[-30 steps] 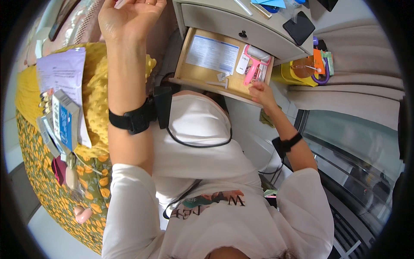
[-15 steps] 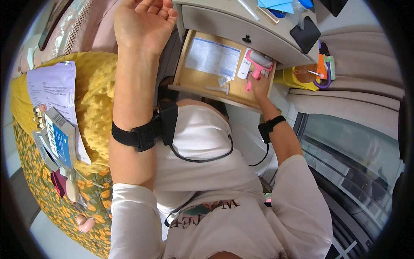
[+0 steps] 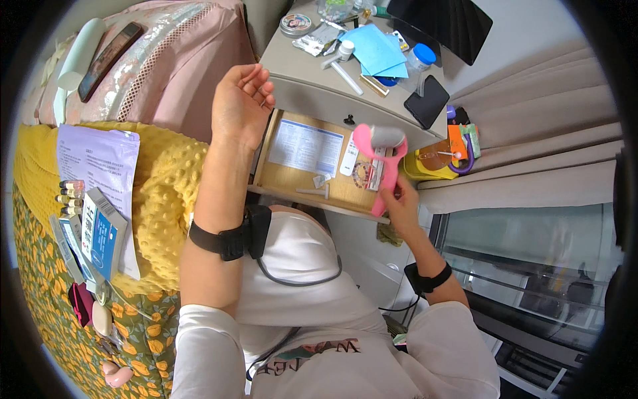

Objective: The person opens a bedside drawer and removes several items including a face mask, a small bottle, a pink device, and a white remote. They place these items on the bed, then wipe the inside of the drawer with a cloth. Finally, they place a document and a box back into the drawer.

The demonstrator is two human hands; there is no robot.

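Note:
My right hand [image 3: 403, 206] is closed around the handle of a pink lint roller [image 3: 387, 174] with a pale grey roll, held up over the right side of an open wooden drawer [image 3: 276, 174]. Inside the drawer lie a printed paper sheet [image 3: 307, 147], a white remote-like piece [image 3: 349, 155], a beaded bracelet [image 3: 361, 174], a small clear packet [image 3: 321, 180] and a pale T-shaped razor-like tool [image 3: 316, 192]. Part of the contents is hidden behind the roller. Raised at the drawer's left, my left hand [image 3: 242, 103] holds nothing, its fingers loosely curled and apart.
On the cabinet top [image 3: 286, 58] are blue sheets [image 3: 373, 52], a blue-lidded jar [image 3: 420, 56], a black phone [image 3: 426, 102] and a dark tablet [image 3: 444, 23]. A yellow bin [image 3: 425, 163] stands right. Medicine boxes [image 3: 104, 233] and a purple pouch [image 3: 100, 159] lie on the bed.
My right hand has lifted the lint roller up out of the drawer, uncovering the bracelet beneath. My view has shifted, so more of the cabinet top shows. My left hand stays raised and holds nothing.

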